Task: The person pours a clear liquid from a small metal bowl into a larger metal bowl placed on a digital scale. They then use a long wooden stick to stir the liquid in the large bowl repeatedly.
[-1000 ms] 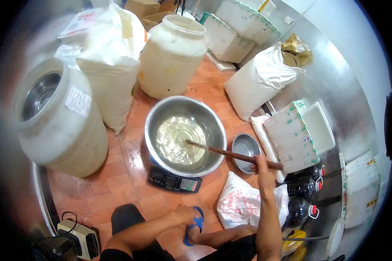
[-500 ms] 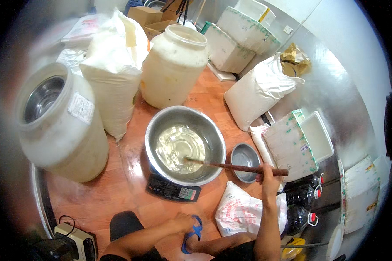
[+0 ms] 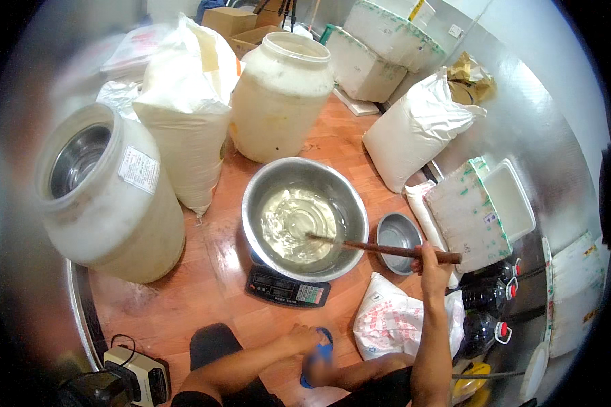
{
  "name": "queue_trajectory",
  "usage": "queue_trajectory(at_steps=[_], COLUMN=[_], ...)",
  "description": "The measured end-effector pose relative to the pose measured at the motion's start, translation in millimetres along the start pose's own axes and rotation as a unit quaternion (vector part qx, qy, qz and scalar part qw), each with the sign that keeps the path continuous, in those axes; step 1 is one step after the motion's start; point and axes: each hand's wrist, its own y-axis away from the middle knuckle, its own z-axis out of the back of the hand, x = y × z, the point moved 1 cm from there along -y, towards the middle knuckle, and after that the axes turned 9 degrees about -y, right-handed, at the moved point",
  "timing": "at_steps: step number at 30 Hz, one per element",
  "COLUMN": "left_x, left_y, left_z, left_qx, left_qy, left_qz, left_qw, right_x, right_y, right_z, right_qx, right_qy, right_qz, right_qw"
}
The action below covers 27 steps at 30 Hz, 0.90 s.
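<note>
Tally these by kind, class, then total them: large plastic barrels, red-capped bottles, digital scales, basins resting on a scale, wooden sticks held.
Large plastic barrels: 2
Red-capped bottles: 3
Digital scale: 1
Metal basin on the scale: 1
Wooden stick in right hand: 1
Total: 8

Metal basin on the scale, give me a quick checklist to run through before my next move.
1. Stick gripped: ok, the right hand holds the wooden stick near its thicker end.
2. Stick's other end within the metal basin: ok, over or in the clear liquid.
3. Left hand steadying the basin: not ok, it's down by the blue slipper.
4. Small bowl apart from the basin: ok, floor shows between.
5. Reading on the scale: cannot tell, not legible.
</note>
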Motion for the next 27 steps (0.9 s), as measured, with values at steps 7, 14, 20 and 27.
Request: queue_trajectory(at_steps=[7, 14, 20, 27], left_x=[5.5, 8.7, 3.0, 2.6], left_y=[-11.4, -7.9, -9.9, -8.8], left_z=[-17.3, -13.1, -10.6, -10.1], left_qx=[-0.018, -0.019, -0.029, -0.031], left_qy=[-0.012, -0.015, -0.056, -0.041], left_qz=[-0.003, -0.021, 0.004, -0.015], left_qw=[1.0, 0.999, 0.998, 0.999], right_x=[-50.3, -2.6, -49.7, -11.9], right_y=[2.2, -2.4, -1.4, 2.1], right_z=[-51.2, -8.0, -41.2, -20.6], right_qx=[0.185, 0.002, 0.172, 0.123], right_qy=[-0.04, -0.04, 0.044, -0.088], right_qz=[0.143, -0.009, 0.172, -0.077], right_qw=[0.971, 0.999, 0.969, 0.985])
